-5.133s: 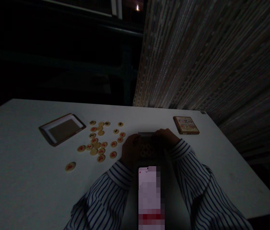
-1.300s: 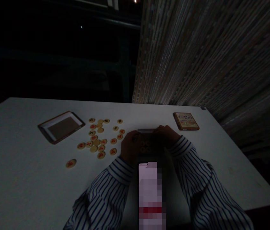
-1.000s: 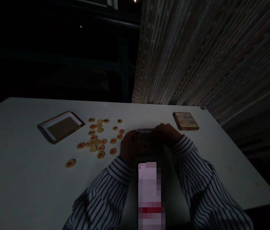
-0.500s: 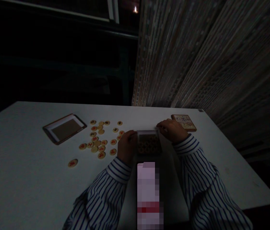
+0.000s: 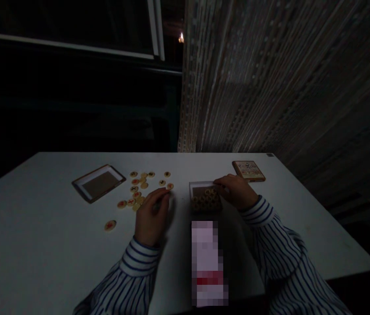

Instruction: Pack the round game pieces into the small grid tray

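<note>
Several round wooden pieces with red or black marks, one of them a red-marked piece (image 5: pixel 110 225), lie scattered on the white table left of centre. My left hand (image 5: pixel 152 216) is over the right side of this group, thumb and fingers curved with a gap between them; its fingertips are near a red-marked piece (image 5: pixel 170 186), and I see nothing held. An open box (image 5: pixel 192 192) in the middle has several pieces inside, mostly in shadow. My right hand (image 5: pixel 237 191) is closed at the box's upper right edge, with its fingertips on the rim.
An open tray-like lid (image 5: pixel 88 197) lies at the left of the white table (image 5: pixel 56 245). A flat printed box (image 5: pixel 249 170) lies beyond my right hand. A string curtain (image 5: pixel 237 87) hangs behind the table. A pixelated patch covers the near centre.
My left hand has left the box's left side and moved left to the scattered pieces. My right hand stays at the box. The view has tilted up slightly.
</note>
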Demonstrator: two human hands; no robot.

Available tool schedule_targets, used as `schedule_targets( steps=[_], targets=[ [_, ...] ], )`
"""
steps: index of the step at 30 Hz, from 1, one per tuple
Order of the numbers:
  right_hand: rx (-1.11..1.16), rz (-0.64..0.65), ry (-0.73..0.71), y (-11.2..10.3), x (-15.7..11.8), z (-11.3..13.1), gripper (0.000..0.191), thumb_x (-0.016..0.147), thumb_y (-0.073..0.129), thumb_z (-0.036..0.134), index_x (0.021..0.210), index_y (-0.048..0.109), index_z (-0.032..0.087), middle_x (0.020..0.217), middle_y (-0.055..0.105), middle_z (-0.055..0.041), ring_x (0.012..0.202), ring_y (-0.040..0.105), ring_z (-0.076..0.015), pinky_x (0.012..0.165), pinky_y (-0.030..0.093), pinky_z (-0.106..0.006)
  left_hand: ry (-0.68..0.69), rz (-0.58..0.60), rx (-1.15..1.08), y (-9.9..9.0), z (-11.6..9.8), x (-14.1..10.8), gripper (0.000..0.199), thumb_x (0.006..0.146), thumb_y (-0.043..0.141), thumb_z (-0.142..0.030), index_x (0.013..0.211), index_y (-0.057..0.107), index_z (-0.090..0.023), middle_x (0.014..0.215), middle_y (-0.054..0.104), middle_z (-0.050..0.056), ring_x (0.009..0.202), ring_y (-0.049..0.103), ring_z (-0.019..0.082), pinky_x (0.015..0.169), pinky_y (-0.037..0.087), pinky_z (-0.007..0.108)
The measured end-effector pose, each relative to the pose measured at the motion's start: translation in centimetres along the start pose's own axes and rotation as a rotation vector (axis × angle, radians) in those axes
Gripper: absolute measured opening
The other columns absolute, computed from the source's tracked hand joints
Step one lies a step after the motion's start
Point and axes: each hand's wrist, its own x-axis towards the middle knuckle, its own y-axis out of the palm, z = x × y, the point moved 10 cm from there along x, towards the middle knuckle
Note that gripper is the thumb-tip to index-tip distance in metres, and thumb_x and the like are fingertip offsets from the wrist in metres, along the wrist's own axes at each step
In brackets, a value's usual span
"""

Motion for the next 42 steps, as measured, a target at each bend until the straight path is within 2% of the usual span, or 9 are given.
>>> schedule_targets(
  steps=[5,10,16,23,29,32,35,38,42],
  targets=[
    [0.069,-0.193,0.047,0.7,-2.2,0.7,0.021,0.081,0.047,0.023,0.096,0.06,0.017,0.086,0.066,-0.0067,0.077,0.057,-0.0175,0.07,0.044,-0.031,0.071,-0.107,0.091,-2.1,0.5,-1.4,0.019,0.078,0.051,-0.028,0.089,0.063,-0.017,0.089,0.065,0.005,0.084,0.059,0.016,0.078,0.047,0.03],
    [0.147,-0.431,0.138,1.0,-3.7,-0.4,0.021,0.081,0.045,0.022,0.093,0.061,0.016,0.085,0.066,-0.008,0.077,0.059,-0.0167,0.071,0.046,-0.03,0.047,-0.191,0.077,-2.4,1.7,-1.8,0.018,0.077,0.052,-0.029,0.082,0.063,-0.017,0.082,0.065,0.004,0.078,0.06,0.015,0.072,0.047,0.027],
    [0.184,-0.552,0.259,1.4,-4.9,-3.0,0.021,0.079,0.045,0.021,0.091,0.062,0.015,0.08,0.065,-0.007,0.072,0.058,-0.0159,0.067,0.047,-0.03,0.061,-0.198,0.102,-2.2,1.8,-1.6,0.016,0.077,0.052,-0.027,0.079,0.062,-0.016,0.078,0.064,0.004,0.074,0.059,0.013,0.069,0.047,0.024],
    [0.188,-0.575,0.284,1.4,-5.2,-3.5,0.022,0.078,0.043,0.021,0.089,0.062,0.017,0.075,0.065,-0.0052,0.068,0.057,-0.0152,0.066,0.048,-0.03,0.06,-0.23,0.129,-2.3,1.9,-1.7,0.015,0.074,0.055,-0.029,0.076,0.062,-0.016,0.077,0.063,0.004,0.07,0.058,0.014,0.068,0.047,0.026],
    [0.167,-0.629,0.265,0.9,-5.6,-3.6,0.021,0.078,0.043,0.02,0.089,0.061,0.016,0.078,0.064,-0.0067,0.073,0.057,-0.0167,0.068,0.048,-0.032,0.051,-0.281,0.118,-3.1,1.9,-1.8,0.014,0.073,0.055,-0.028,0.075,0.061,-0.016,0.074,0.062,0.003,0.066,0.057,0.012,0.065,0.046,0.025],
    [0.164,-0.661,0.24,0.5,-5.7,-3.4,0.02,0.078,0.044,0.018,0.089,0.061,0.016,0.079,0.063,-0.0071,0.075,0.057,-0.0171,0.07,0.047,-0.033,0.012,-0.351,0.114,-4.3,2.4,-1.9,0.015,0.074,0.053,-0.029,0.076,0.061,-0.016,0.075,0.062,0.003,0.068,0.057,0.013,0.066,0.046,0.025],
    [0.172,-0.679,0.233,0.4,-5.8,-3.2,0.019,0.077,0.045,0.018,0.088,0.06,0.016,0.08,0.063,-0.0073,0.078,0.057,-0.0175,0.072,0.047,-0.033,-0.09,-0.447,0.104,-5.9,3.6,-2.2,0.02,0.076,0.052,-0.032,0.083,0.061,-0.016,0.081,0.063,0.004,0.071,0.058,0.014,0.064,0.047,0.026],
    [0.189,-0.674,0.23,0.4,-5.7,-3.1,0.019,0.078,0.045,0.018,0.088,0.06,0.016,0.081,0.063,-0.0072,0.078,0.057,-0.0174,0.072,0.047,-0.034,-0.185,-0.521,0.07,-7.0,4.9,-2.5,0.023,0.077,0.049,-0.034,0.086,0.061,-0.016,0.083,0.063,0.003,0.071,0.059,0.014,0.062,0.047,0.025],
    [0.189,-0.648,0.2,0.8,-5.5,-2.6,0.02,0.078,0.045,0.019,0.089,0.06,0.016,0.08,0.063,-0.0072,0.076,0.057,-0.0174,0.07,0.048,-0.034,-0.236,-0.611,0.017,-8.4,5.8,-2.8,0.027,0.077,0.05,-0.034,0.094,0.061,-0.016,0.085,0.063,0.004,0.074,0.059,0.014,0.066,0.048,0.026]
  ],
)
